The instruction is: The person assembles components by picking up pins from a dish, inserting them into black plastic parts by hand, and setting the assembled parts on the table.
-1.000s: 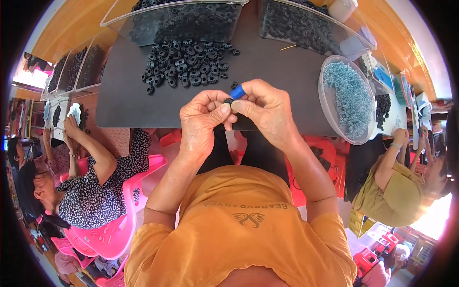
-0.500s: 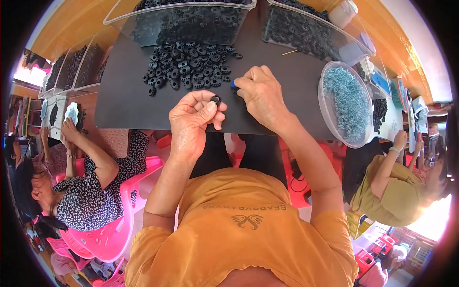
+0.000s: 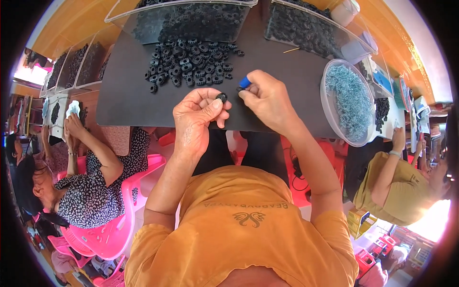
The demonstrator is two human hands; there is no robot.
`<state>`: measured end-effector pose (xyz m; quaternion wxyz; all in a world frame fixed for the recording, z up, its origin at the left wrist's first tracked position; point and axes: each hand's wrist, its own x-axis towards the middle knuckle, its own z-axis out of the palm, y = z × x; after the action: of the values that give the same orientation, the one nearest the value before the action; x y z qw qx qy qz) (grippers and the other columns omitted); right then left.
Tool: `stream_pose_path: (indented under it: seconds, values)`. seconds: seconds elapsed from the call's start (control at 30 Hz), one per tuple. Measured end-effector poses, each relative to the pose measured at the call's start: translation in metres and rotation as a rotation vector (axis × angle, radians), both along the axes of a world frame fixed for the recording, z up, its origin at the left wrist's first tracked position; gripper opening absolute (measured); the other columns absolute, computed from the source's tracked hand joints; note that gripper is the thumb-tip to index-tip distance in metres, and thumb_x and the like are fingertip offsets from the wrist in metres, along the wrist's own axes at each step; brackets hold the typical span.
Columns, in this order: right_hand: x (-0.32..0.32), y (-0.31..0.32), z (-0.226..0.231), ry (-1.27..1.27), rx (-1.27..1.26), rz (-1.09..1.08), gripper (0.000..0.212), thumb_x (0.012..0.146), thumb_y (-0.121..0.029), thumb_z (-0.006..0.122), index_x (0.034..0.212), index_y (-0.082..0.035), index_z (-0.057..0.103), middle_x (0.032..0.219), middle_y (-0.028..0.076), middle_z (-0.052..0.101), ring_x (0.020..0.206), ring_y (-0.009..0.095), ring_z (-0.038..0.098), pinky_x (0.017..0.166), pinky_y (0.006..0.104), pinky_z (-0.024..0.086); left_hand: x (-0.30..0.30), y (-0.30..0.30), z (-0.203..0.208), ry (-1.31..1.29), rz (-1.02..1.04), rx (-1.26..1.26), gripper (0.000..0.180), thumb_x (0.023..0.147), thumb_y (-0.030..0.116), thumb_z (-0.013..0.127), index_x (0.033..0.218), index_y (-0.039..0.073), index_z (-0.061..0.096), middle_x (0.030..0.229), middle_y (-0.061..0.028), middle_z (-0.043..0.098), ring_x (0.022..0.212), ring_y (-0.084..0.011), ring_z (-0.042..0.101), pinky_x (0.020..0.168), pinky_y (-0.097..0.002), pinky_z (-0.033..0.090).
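Note:
My left hand [image 3: 195, 114] pinches a small black plastic part [image 3: 222, 97] between thumb and forefinger, just above the table's near edge. To its right, my right hand [image 3: 266, 99] is closed, thumb against fingers, with a dark bit [image 3: 240, 89] showing at the fingertips; its kind is too small to make out. A blue sleeve [image 3: 245, 82] sits on a finger of that hand. Beyond both hands a loose pile of black plastic parts [image 3: 189, 64] lies on the dark table [image 3: 129, 95].
Clear bins [image 3: 191, 24] of black parts stand along the back, beside a second bin [image 3: 306, 36]. On the right rests a round tub [image 3: 348, 103] of small pale-blue pieces. A thin yellowish stick [image 3: 291, 50] lies near the right bin. People sit at work on either side.
My right hand has turned and its fingers have shifted, so the blue sleeve and a dark bit at the fingertips now show. My left hand keeps its pinch on the black part.

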<state>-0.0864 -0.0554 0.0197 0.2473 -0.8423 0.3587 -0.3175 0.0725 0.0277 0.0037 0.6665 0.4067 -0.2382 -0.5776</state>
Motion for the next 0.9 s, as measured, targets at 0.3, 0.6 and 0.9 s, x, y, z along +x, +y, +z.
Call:
stream_pose_path:
  seconds: [0.3,0.6,0.9]
  values:
    - [-0.009,0.013,0.021,-0.654,0.695,0.172,0.01,0.081,0.008,0.059,0.089,0.003,0.059,0.077,0.003,0.063,0.069,0.008,0.062,0.063,0.0219,0.05,-0.011,0.001,0.004,-0.019,-0.062,-0.03,0.014,0.085,0.0,0.062,0.098,-0.005,0.061,0.081,-0.0126,0.067,0.062,-0.0132,0.061,0.051,-0.0224,0.048]
    - [-0.004,0.031,0.021,-0.662,0.691,0.079,0.006,0.084,0.008,0.056,0.088,0.004,0.057,0.074,0.008,0.063,0.062,0.012,0.063,0.056,0.0252,0.053,-0.021,0.005,0.008,-0.06,-0.076,-0.044,0.013,0.085,0.0,0.062,0.097,-0.005,0.061,0.079,-0.0112,0.066,0.06,-0.0121,0.06,0.05,-0.0216,0.048]
    - [-0.008,0.039,0.017,-0.595,0.576,0.009,0.01,0.079,0.01,0.058,0.077,0.001,0.053,0.069,0.004,0.056,0.066,0.011,0.061,0.056,0.0257,0.05,-0.026,0.01,0.007,-0.188,-0.057,-0.063,0.013,0.084,0.001,0.064,0.096,-0.005,0.063,0.075,-0.0076,0.065,0.058,-0.0083,0.056,0.048,-0.0186,0.043]
